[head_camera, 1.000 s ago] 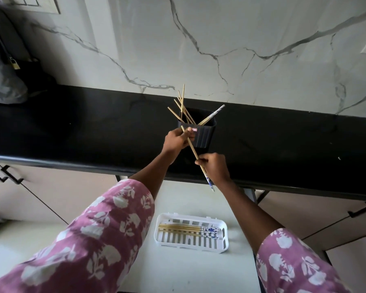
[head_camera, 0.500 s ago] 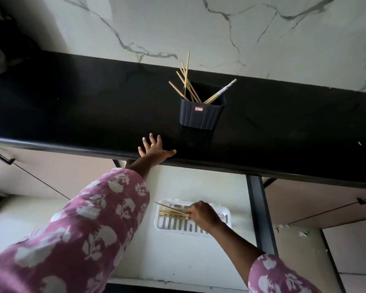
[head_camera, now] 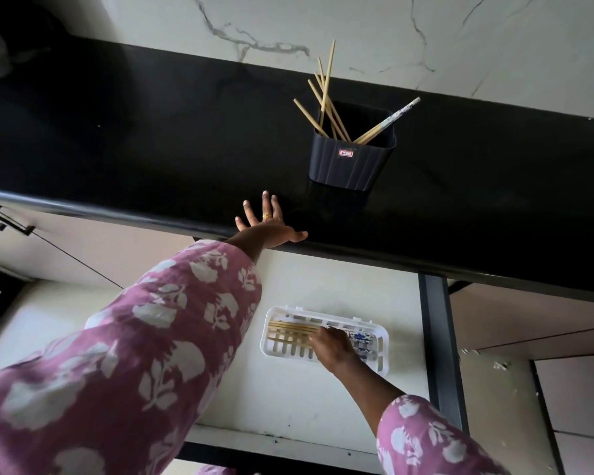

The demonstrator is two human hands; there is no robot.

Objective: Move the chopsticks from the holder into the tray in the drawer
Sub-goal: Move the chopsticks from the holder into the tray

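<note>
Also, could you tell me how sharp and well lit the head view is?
Head view: the wide-angle lens bows the countertop edge; the dark holder nearly merges with it; the chopsticks inside are crisp; the near left sleeve is soft; the right hand over the tray is slightly blurred.

Dim daylight, wide-angle edge warping

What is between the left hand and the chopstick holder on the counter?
Nothing but bare counter lies between left hand and holder, per the head view.

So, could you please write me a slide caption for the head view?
Right hand on chopsticks in the white tray, left hand resting open on the black counter near the holder.
</note>
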